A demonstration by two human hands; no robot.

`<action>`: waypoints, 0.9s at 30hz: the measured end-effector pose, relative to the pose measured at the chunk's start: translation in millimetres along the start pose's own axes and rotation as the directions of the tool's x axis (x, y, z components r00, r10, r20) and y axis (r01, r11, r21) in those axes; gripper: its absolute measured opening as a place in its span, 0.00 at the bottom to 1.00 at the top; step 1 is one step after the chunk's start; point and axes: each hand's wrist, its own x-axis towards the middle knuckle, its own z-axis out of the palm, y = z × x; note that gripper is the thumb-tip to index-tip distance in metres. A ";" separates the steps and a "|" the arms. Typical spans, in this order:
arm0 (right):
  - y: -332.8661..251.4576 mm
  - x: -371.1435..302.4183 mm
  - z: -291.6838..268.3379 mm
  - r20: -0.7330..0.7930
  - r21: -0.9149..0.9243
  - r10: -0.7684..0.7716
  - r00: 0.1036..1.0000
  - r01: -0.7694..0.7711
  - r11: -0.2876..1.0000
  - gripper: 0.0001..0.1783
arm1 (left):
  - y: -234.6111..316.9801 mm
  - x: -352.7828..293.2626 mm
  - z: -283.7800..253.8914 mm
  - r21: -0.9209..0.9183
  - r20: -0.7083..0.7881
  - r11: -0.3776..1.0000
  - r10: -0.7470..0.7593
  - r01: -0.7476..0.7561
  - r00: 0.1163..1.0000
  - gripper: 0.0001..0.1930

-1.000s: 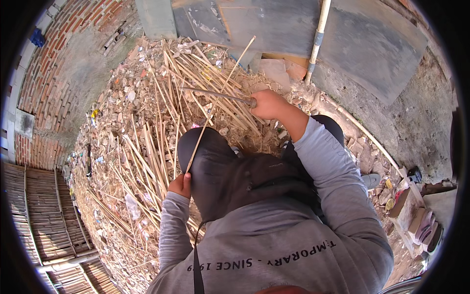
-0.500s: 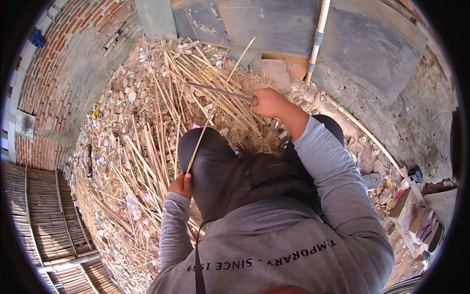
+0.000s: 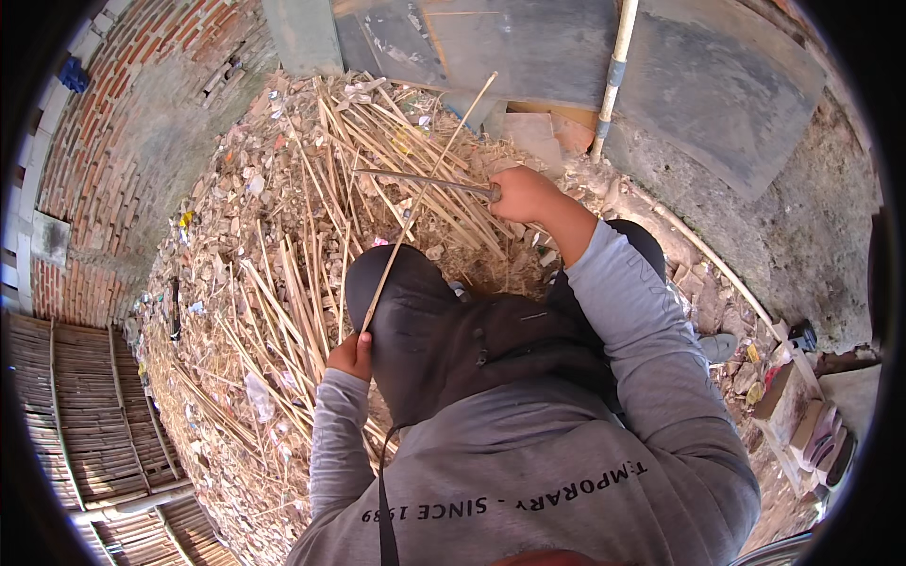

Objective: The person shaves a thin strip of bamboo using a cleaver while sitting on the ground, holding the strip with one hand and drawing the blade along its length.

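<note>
My left hand (image 3: pixel 351 357) is closed round the lower end of a long thin bamboo strip (image 3: pixel 462 123), beside my left knee. The strip slants up and away to the right, past the knee, its far end free. My right hand (image 3: pixel 522 195) grips a long, dark, narrow-bladed knife (image 3: pixel 455 185) by its handle, which the fingers mostly hide. Its blade points left and crosses the strip about midway; whether they touch I cannot tell. Beyond the blade lies a heap of bamboo strips (image 3: pixel 477 215), and more loose strips (image 3: pixel 293 307) lie left of my knee.
Rubble, shavings and litter cover the ground (image 3: pixel 217 311). A brick wall (image 3: pixel 104 141) stands at the left, with bamboo slat panels (image 3: pixel 85 406) nearer. Dark boards (image 3: pixel 528 47) and an upright pole (image 3: pixel 615 71) stand ahead. At right sits a wooden box (image 3: pixel 788 401) beside footwear (image 3: pixel 823 434).
Almost nothing differs. Both hands, the knife and the bamboo strip appear shifted very slightly to the right, while the hold of each hand stays the same.
</note>
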 end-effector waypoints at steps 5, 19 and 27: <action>3.4 0.5 9.2 -0.003 0.023 -0.033 0.999 0.033 0.999 0.20 | 0.2 -0.6 1.2 -0.014 -0.005 1.000 0.005 -0.006 1.000 0.29; -5.1 -4.6 0.2 0.024 -0.014 -0.035 0.999 0.035 0.999 0.19 | -0.9 0.0 1.2 -0.017 -0.010 1.000 0.014 -0.015 1.000 0.29; 0.2 -1.1 8.2 0.019 0.012 -0.074 0.997 0.074 0.997 0.20 | 0.1 -0.6 1.3 -0.025 -0.013 1.000 0.004 -0.004 1.000 0.29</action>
